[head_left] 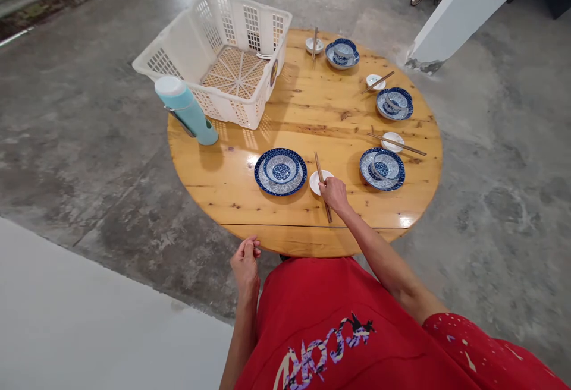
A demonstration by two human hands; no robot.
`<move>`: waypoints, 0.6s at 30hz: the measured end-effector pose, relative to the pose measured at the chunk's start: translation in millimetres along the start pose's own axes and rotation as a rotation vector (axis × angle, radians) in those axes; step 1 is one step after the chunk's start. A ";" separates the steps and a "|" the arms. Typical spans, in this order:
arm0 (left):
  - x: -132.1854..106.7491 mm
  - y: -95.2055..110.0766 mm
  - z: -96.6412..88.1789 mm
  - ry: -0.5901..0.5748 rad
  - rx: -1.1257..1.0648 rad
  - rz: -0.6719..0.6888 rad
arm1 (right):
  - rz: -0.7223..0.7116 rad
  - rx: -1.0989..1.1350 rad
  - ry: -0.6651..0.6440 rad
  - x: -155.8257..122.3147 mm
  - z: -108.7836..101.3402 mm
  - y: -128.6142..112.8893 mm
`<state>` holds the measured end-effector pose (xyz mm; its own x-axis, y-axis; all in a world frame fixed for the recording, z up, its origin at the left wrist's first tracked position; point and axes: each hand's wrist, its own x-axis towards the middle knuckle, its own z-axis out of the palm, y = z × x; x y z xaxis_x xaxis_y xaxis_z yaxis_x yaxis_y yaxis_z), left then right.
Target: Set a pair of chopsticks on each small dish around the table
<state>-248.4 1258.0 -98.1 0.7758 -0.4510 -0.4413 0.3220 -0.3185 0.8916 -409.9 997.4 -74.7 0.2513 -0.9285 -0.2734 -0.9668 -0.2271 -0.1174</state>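
**Floor:** grey, stained concrete floor [89, 140] surrounding the table.

**Table:** round, varnished pine table [339, 110]; its near edge, at 6 o'clock, lies just in front of the person's body.

**Garment:** red shirt [334, 318] with a purple-and-white print, seen from above.

**Basket:** white perforated plastic basket [187, 39], rectangular, at 10 o'clock on the tabletop.

**Flask:** turquoise-and-white insulated flask [185, 107], lying on its side at 9 o'clock, touching the basket.

**Place settings:** four blue-and-white porcelain plates at 1, 2, 4 and 7 o'clock. The 7 o'clock plate [259, 173] is nearest the hands and lies just left of the right hand. Those at 1, 2 and 4 o'clock each carry a matching bowl.

**Right hand:** right hand [333, 195], closed around the chopsticks, at 5 o'clock, resting just over the saucer's lower edge.

**Left hand:** left hand [245, 259], fingers loosely curled and empty, at the table's near edge at 7 o'clock, well apart from the right hand.

**Saucer:** small round white porcelain saucer [317, 183], partly beneath the right hand.

**Chopsticks:** pair of slender brown wooden chopsticks [319, 170], running across the saucer and past the right hand, their tips extending toward table centre.
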 end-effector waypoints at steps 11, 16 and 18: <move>1.3 -1.9 -1.6 0.022 -0.044 -0.032 | 0.001 0.065 0.062 -4.3 -2.2 5.6; 1.7 -3.9 -4.0 0.033 -0.041 -0.044 | -0.038 0.208 0.191 -25.0 -9.3 26.2; 2.8 -6.3 -5.6 0.030 -0.034 -0.037 | -0.067 0.279 0.254 -45.6 -5.8 37.3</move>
<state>-245.3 1263.5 -104.4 0.7786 -0.4140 -0.4716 0.3689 -0.3059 0.8777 -457.7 1029.6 -61.1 0.2597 -0.9656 -0.0147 -0.8900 -0.2335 -0.3916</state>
